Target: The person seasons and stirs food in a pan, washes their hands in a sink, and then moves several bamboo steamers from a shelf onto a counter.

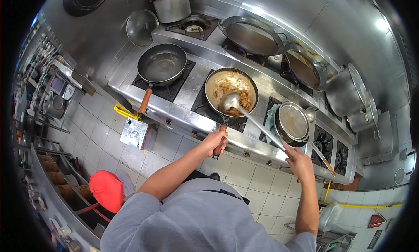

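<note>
A pan (pixel 210 91) with brown food (pixel 245 97) and a pale coating inside sits on the middle front burner. Its wooden handle points toward me, and my left hand (pixel 212 142) is closed around it. My right hand (pixel 299 163) grips the end of a long metal ladle (pixel 264 129). The ladle's bowl (pixel 230 102) rests in the food, near the pan's centre. To the right, a strainer (pixel 293 121) lies over a round container, with its wooden-tipped handle toward the front edge. A teal cloth (pixel 269 116) is beside it.
An empty black pan (pixel 162 64) stands on the left burner, its handle past the stove edge. Large woks (pixel 251 36) and metal pots (pixel 347 92) line the back and right. A square tin (pixel 133 133) and a red bag (pixel 106 191) are at the left.
</note>
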Demonstrator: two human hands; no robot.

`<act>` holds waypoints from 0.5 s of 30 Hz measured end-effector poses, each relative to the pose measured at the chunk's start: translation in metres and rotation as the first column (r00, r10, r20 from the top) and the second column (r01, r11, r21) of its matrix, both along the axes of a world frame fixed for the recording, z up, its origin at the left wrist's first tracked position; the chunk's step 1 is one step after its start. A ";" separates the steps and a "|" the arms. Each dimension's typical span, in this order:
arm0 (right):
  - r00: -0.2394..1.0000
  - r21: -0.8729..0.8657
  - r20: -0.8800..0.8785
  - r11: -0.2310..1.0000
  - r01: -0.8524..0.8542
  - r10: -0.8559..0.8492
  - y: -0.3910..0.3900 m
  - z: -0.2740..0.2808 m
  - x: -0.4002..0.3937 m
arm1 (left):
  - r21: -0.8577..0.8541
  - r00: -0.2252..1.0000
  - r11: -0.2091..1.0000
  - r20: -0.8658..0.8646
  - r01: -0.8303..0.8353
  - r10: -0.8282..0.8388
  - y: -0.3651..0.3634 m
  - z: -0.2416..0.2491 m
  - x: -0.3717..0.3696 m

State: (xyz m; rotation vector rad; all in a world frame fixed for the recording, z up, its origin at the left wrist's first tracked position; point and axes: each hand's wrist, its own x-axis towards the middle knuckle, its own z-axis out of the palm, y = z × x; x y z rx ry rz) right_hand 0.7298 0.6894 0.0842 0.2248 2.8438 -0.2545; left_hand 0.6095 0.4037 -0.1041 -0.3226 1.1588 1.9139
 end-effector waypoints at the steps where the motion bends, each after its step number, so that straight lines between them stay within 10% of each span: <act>1: 1.000 -0.001 0.001 1.000 0.002 -0.002 0.000 -0.006 0.000 | 0.003 1.000 1.000 0.006 -0.011 0.011 0.001 0.001 0.000; 4: 0.963 -0.145 -0.268 0.988 -0.057 0.016 0.004 -0.063 0.001 | 0.003 1.000 1.000 0.021 -0.013 0.013 0.001 0.000 0.000; 8: 0.973 -0.345 -0.089 0.923 0.172 -0.214 -0.050 -0.143 0.032 | 0.001 0.999 1.000 0.035 0.004 -0.004 -0.002 0.000 -0.001; 9: 0.972 -0.344 -0.090 0.923 0.173 -0.216 -0.067 -0.137 0.033 | -0.007 1.000 1.000 0.024 0.002 -0.002 -0.002 0.000 -0.001; 11: 0.847 -0.742 0.326 0.441 0.505 -0.420 -0.097 -0.107 0.043 | 0.004 0.999 1.000 0.042 -0.005 0.004 -0.003 0.001 -0.002; 15: 0.893 -0.767 0.261 0.483 0.422 -0.366 -0.070 -0.072 0.073 | -0.017 1.000 1.000 0.028 -0.011 0.011 -0.008 -0.009 -0.006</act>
